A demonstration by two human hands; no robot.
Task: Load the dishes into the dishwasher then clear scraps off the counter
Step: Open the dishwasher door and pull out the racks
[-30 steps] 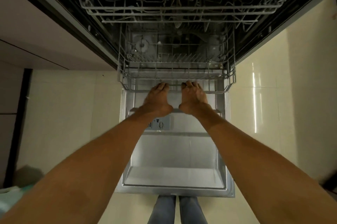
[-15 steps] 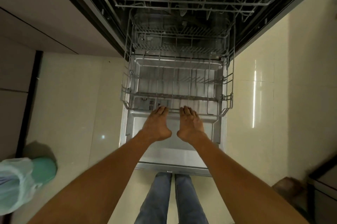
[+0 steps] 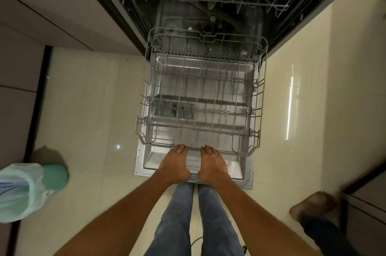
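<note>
Standing open, the dishwasher (image 3: pixel 208 5) has its door (image 3: pixel 194 164) folded flat over the floor; the empty lower rack (image 3: pixel 200 97) sits on it, long axis running out from the tub. Left hand (image 3: pixel 174 165) and right hand (image 3: pixel 213 165) curl closed over its front rail.

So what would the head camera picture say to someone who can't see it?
Both hands, left hand and right hand, grip the front rim of an empty lower rack pulled out over the open dishwasher door. A lined bin stands at left.
</note>
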